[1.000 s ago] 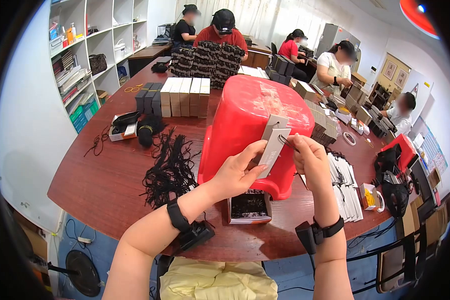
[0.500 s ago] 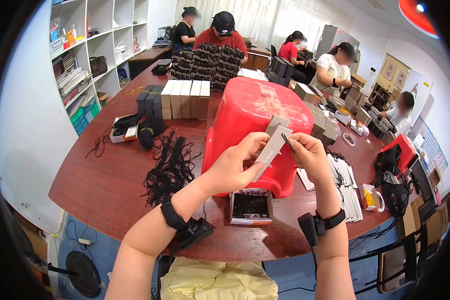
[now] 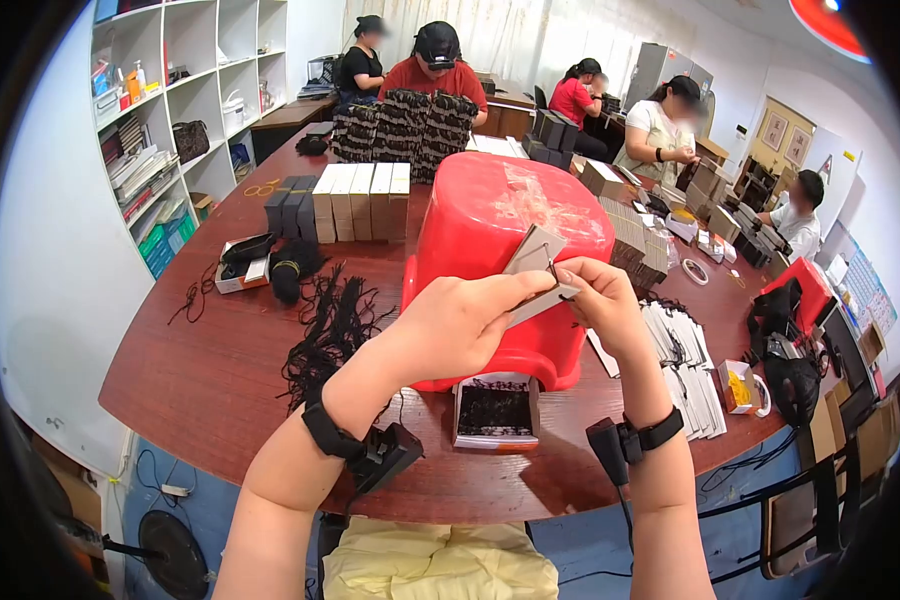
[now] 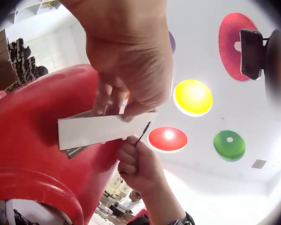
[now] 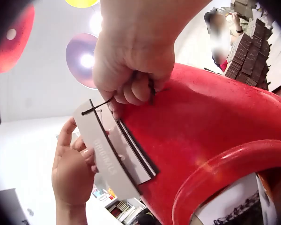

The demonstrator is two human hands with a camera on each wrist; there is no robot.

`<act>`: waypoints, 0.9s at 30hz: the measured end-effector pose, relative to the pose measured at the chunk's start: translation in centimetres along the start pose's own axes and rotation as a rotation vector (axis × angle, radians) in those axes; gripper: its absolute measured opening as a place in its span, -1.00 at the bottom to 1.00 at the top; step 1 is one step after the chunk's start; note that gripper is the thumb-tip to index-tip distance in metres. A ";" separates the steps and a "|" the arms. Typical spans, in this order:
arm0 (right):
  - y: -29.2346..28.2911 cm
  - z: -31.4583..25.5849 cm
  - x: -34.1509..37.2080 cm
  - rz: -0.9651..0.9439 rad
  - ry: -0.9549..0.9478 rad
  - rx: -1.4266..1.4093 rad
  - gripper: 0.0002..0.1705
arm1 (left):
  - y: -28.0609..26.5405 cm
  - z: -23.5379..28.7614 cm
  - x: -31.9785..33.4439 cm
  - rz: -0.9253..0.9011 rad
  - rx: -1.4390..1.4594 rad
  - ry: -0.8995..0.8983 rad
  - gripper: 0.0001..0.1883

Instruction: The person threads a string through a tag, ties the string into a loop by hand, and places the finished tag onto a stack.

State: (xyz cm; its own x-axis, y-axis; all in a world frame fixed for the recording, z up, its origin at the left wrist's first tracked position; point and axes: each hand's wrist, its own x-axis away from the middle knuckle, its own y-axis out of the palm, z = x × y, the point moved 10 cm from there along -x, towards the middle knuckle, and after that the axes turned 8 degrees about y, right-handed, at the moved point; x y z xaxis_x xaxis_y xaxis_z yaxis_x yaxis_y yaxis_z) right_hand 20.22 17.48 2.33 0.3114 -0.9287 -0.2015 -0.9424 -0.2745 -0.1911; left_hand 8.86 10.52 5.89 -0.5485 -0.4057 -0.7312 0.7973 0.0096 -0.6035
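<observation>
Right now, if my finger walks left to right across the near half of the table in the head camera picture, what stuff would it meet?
A small box with black stuff → a loose heap of black cords → an open box of black cords → spread-out white cards → a little box with yellow things.

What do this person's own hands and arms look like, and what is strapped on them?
No gloves or sleeves show: hands and forearms are bare. Just above the left hand sits a broad black strap bearing a boxy black device. Above the right hand is a matching black band with a dark, blocky unit, from which a thin dark cable runs.
</observation>
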 end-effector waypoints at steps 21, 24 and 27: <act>1.5 -3.3 1.8 0.049 -0.035 0.043 -0.86 | 1.7 0.3 2.0 -0.083 0.023 -0.073 -0.60; 1.4 -2.9 1.6 0.009 0.013 -0.059 -0.83 | 1.7 0.3 2.1 -0.063 0.027 -0.052 -0.60; 1.4 -2.9 1.4 -0.003 -0.011 -0.065 -0.84 | 1.5 0.6 2.0 -0.058 0.040 -0.045 -0.61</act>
State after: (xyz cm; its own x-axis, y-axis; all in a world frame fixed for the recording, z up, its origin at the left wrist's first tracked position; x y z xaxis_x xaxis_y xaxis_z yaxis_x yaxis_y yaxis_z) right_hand 18.95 15.03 4.54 0.3152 -0.9251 -0.2119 -0.9473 -0.2933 -0.1288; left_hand 9.10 9.17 3.75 -0.5831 -0.4452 -0.6796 0.7743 -0.0512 -0.6308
